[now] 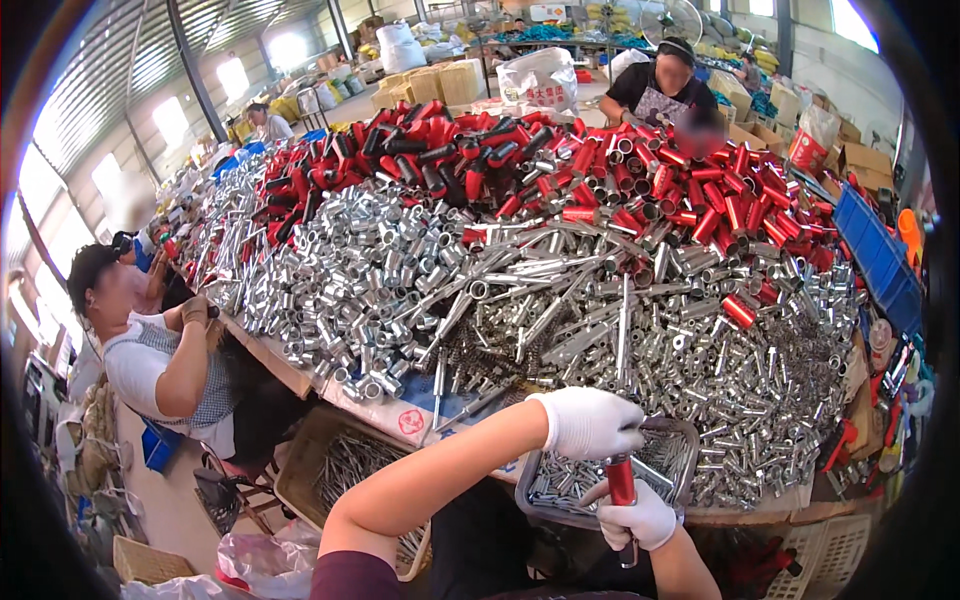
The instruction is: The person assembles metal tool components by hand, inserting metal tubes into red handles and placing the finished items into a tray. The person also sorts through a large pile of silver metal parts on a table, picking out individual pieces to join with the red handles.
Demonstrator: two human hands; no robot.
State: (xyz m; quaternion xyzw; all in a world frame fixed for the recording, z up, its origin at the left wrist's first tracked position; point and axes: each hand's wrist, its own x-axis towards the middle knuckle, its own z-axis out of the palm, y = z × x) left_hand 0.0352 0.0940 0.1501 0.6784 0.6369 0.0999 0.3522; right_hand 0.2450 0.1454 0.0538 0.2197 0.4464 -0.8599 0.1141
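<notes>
The left hand (590,422) and the right hand (640,515) were at a red tube (621,483), above a grey bin (692,455).
The right hand was grasping the tube, which stood nearly upright; the left hand was clenched at its upper end, but what lay inside those fingers was hidden. Small silver parts (570,478) filled the grey bin, and to its left a brown bin (297,460) contained thin metal rods (350,458). On the tabletop (262,358) there were heaps of metal rings (365,250) and red tubes (720,200). A blue crate (880,255) leaned at the right side; its contents I could not tell. Behind, a white sack (525,75) carried red printed characters, and a printed sheet (375,408) under the heap showed a round red mark (411,421).
</notes>
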